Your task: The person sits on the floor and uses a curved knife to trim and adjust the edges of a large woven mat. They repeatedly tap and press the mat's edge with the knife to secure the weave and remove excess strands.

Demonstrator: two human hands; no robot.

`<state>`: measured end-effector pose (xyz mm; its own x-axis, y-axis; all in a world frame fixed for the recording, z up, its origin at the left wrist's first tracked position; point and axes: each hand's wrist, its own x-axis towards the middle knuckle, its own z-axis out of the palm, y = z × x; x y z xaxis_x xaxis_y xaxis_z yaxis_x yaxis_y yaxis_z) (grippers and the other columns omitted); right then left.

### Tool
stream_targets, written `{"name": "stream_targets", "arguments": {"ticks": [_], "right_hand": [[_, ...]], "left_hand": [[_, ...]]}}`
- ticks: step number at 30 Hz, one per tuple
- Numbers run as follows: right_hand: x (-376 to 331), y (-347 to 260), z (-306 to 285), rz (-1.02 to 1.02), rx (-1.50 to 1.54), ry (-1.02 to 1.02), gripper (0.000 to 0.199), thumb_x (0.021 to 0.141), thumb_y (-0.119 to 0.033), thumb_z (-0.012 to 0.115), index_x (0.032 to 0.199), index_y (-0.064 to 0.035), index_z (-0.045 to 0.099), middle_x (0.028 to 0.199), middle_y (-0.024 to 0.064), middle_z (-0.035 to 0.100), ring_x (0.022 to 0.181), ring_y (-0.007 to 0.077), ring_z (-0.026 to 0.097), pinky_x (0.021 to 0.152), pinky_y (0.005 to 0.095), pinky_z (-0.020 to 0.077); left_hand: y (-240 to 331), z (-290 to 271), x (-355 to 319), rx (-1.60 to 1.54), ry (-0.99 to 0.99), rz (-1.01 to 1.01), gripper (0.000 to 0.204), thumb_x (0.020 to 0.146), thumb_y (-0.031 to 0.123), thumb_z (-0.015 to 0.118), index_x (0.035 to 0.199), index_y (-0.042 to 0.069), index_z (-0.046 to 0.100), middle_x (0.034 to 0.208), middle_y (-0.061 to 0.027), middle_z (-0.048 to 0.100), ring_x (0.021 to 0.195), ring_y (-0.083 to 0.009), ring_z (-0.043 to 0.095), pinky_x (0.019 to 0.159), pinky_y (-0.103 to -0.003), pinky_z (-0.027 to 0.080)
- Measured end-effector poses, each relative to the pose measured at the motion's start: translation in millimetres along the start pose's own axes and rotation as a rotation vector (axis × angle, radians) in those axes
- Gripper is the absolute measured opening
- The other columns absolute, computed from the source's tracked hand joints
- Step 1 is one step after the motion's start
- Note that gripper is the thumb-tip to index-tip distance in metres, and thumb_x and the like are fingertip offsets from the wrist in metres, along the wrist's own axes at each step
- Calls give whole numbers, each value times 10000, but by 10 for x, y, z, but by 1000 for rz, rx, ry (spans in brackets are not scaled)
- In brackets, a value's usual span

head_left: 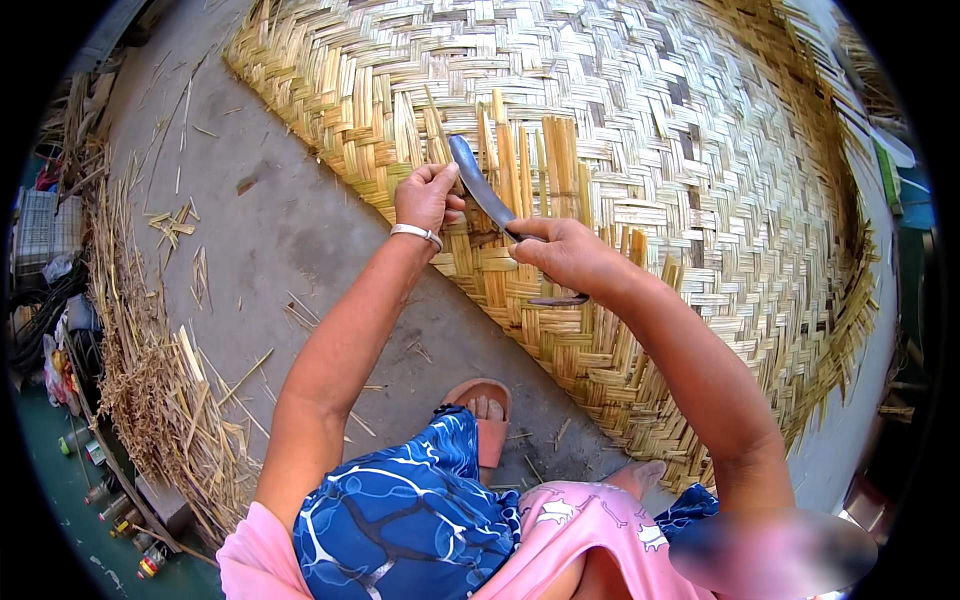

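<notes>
The right hand [562,250] grips the knife [484,194], which slants far and left over the mat [690,190]. Its tip is just right of the left hand [427,199], whose fingers pinch a strip [437,120].

sickle [474,185]: smooth, glossy metal blade | woven mat [680,130]: rough, sheeny plant strips | floor [270,190]: matt | blue garment [395,510]: cloth
</notes>
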<state>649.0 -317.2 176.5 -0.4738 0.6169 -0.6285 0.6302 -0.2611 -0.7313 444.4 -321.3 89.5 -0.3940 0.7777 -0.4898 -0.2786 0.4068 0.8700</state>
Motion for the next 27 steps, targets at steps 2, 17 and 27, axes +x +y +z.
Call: {"name": "stream_targets", "arguments": {"ticks": [2, 17, 27], "right_hand": [[26, -53, 6, -36, -111, 8, 500, 859, -281, 586, 1283, -17, 570, 905, 142, 649, 851, 223, 624, 781, 326, 480], [347, -245, 374, -13, -575, 249, 323, 846, -325, 592, 1104, -133, 613, 1016, 133, 683, 984, 306, 647, 821, 444, 518], [227, -246, 300, -15, -696, 209, 301, 856, -322, 559, 1079, -124, 603, 977, 144, 685, 940, 314, 660, 801, 444, 526]], "left_hand": [[29, 17, 20, 61, 22, -3, 198, 881, 273, 693, 876, 94, 610, 631, 34, 564, 462, -50, 519, 369, -191, 372], [272, 216, 62, -121, 23, -279, 160, 864, 139, 614, 733, 89, 537, 497, 40, 428, 370, -88, 398, 341, -240, 285], [56, 85, 272, 1193, 85, 475, 354, 840, 426, 658, 840, 82, 574, 751, -152, 663, 722, -362, 634, 663, -469, 479]]}}
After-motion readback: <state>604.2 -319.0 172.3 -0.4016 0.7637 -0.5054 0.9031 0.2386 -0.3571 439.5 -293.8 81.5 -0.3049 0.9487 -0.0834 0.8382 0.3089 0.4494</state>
